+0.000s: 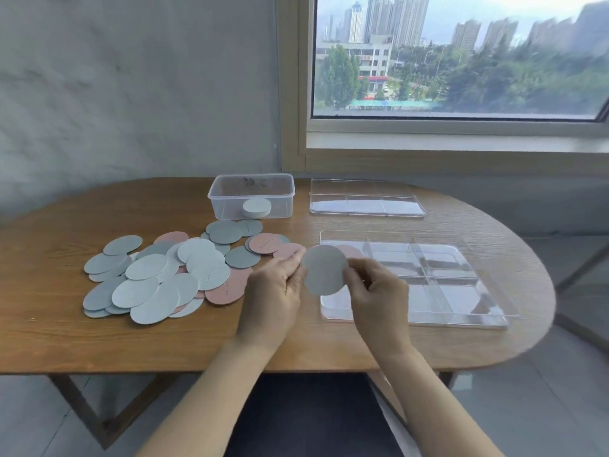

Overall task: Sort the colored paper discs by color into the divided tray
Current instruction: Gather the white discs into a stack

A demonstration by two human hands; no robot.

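Left hand [276, 285] and right hand [379, 291] pinch a round grey paper disc [324, 270]. The clear divided plastic tray [445, 258] holds one pink paper disc [352, 250].

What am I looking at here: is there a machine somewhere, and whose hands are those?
There is no machine here. A person wears a camera on the head, so this single picture looks forward and down at their own hands. The left hand and right hand together hold one grey disc by its edges, at the left edge of the clear divided tray. A pink disc seems to lie in that tray already. On the wooden table, left of the hands, lies a loose pile of discs in grey, pale and pink. Farther back stand a small clear tub with something white and round inside, and a second flat clear tray.
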